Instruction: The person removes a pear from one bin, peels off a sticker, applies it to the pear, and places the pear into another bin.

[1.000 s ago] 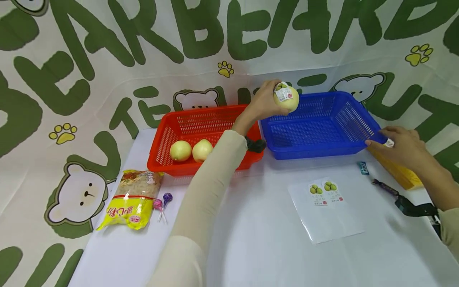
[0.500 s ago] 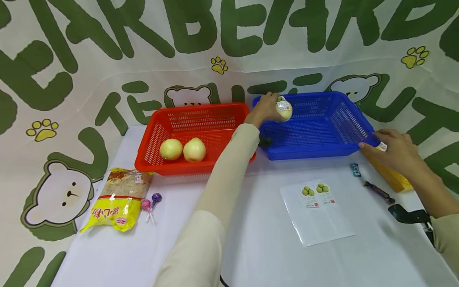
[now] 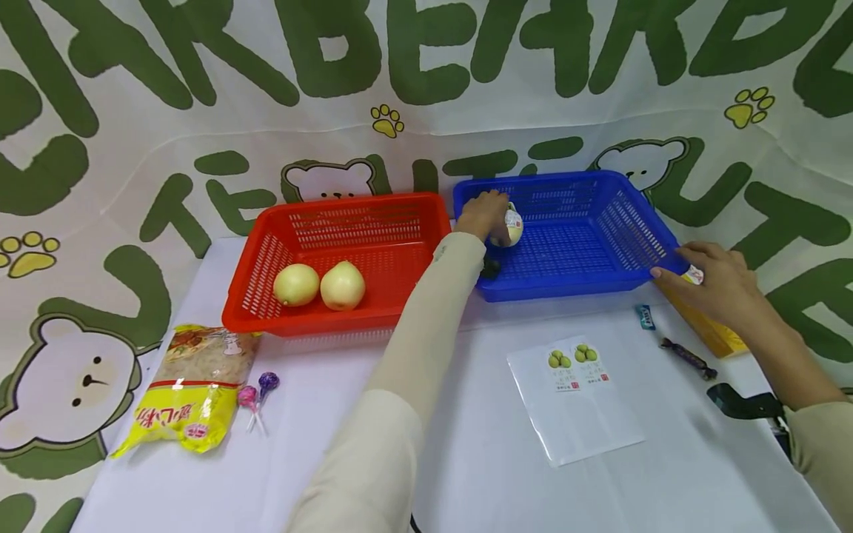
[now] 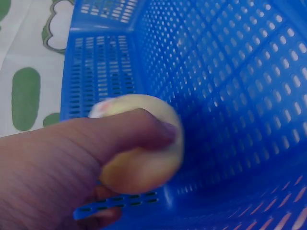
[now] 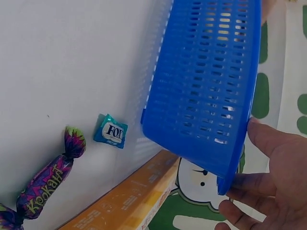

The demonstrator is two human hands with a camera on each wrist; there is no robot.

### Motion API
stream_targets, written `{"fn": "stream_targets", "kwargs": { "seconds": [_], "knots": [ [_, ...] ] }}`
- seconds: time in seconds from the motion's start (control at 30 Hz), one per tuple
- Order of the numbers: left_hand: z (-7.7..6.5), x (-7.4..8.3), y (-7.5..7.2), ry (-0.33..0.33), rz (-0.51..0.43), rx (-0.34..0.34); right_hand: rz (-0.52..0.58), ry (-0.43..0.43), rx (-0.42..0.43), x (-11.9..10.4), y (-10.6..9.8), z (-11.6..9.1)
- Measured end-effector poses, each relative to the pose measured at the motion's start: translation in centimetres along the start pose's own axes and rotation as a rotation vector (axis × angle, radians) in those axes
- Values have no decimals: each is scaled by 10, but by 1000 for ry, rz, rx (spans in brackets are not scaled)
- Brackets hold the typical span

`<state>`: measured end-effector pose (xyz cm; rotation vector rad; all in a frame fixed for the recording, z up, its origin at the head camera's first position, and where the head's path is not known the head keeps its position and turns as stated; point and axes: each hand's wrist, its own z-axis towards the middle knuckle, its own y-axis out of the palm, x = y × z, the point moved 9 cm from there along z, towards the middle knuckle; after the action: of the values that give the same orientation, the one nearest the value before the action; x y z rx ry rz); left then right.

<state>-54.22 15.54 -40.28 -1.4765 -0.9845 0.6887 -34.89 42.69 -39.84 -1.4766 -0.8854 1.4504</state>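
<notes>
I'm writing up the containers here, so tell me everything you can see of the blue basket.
The blue basket is rectangular, open-topped and plastic-looking, with slotted walls, a perforated floor and a smooth rim. It stands upright on the white table, just right of the red basket. The right hand grips its near right corner. At its left end, the left hand holds a pale yellow fruit; whether that touches the basket is unclear.

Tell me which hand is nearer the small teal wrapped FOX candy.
Right. The right hand, touching the blue plastic basket, is just right of the teal candy; the left hand, gripping a round pale-yellow fruit in the basket, is farther off, to the candy's left.
</notes>
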Motion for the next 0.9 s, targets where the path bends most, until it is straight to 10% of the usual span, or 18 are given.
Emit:
{"fn": "stream_targets", "kwargs": {
  "seconds": [0.23, 0.47, 0.67, 0.9],
  "knots": [
    [-19, -6, 1, -19, 90, -43, 23, -22, 2, -9, 7, -2],
    [-42, -11, -26, 63, -9, -4, 35, -35, -1, -16, 16, -2],
    [-95, -32, -67, 115, -96, 212, 59, -28, 5, -17, 15, 0],
    [-169, -61, -74, 181, -246, 366, -9, 37, 25, 1, 5, -2]
  ]
}}
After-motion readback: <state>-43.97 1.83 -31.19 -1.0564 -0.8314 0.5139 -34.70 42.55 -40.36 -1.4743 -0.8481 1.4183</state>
